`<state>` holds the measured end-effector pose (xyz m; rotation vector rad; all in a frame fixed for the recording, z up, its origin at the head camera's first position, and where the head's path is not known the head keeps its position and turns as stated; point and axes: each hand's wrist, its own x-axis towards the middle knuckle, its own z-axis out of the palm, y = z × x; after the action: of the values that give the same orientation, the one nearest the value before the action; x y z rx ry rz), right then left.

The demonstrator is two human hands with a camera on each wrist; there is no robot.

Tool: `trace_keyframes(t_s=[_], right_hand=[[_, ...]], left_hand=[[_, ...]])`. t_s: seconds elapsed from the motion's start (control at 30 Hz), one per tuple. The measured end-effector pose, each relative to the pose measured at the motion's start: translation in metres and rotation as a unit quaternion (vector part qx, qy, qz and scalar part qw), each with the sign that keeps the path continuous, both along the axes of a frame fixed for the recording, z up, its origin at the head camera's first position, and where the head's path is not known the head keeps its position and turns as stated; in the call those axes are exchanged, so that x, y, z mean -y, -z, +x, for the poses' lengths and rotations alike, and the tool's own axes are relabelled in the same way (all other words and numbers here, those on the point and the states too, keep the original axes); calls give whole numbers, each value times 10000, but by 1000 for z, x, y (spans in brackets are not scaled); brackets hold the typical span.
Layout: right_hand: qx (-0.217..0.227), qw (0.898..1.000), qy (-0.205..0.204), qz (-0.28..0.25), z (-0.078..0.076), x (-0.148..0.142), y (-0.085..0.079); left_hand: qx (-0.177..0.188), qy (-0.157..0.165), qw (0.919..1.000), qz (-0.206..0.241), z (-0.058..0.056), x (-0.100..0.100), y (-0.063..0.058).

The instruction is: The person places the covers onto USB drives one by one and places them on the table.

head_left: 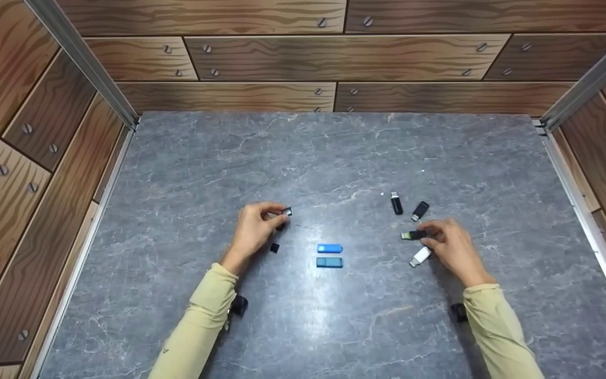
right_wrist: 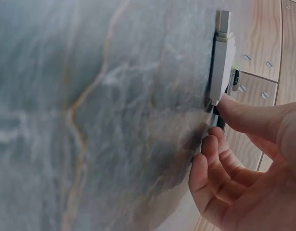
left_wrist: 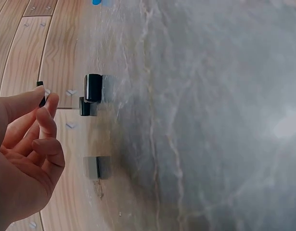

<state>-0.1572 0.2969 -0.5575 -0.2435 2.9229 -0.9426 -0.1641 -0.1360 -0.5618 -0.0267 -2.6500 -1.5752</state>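
Observation:
My left hand (head_left: pixel 255 226) pinches a small dark cap (head_left: pixel 288 211) between thumb and fingertips, above the table; the cap (left_wrist: pixel 41 94) shows edge-on in the left wrist view. Below that hand lies a small black cap (head_left: pixel 274 247), and another dark cap (head_left: pixel 280 227) is partly hidden by the fingers. My right hand (head_left: pixel 453 247) pinches the rear end of a black USB stick (head_left: pixel 412 235) with a green part near its plug, which points left. Just beside it lies a white USB stick (head_left: pixel 420 257), which covers most of the black one in the right wrist view.
Two black USB sticks, one upright in view (head_left: pixel 396 203) and one slanted (head_left: pixel 420 210), lie beyond the right hand. A bright blue stick (head_left: pixel 330 248) and a teal stick (head_left: pixel 329 262) lie between the hands. Wood-patterned walls (head_left: pixel 303 58) border the grey marbled table (head_left: pixel 229 158).

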Motion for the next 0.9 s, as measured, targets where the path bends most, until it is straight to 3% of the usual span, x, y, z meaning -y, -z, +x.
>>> trace_keyframes(t_s=[0.37,0.67,0.9], right_hand=[[-97,9998,160,-48,1,2,-1],[72,9988,281,-392,1,12,-5],[44,9958,240,-883,2,28,-4]], left_hand=[[-14,84,10000,37,2,0,3],[125,219,9996,-91,5,-5,3],[163,518,9985,-3,6,-11,6]])
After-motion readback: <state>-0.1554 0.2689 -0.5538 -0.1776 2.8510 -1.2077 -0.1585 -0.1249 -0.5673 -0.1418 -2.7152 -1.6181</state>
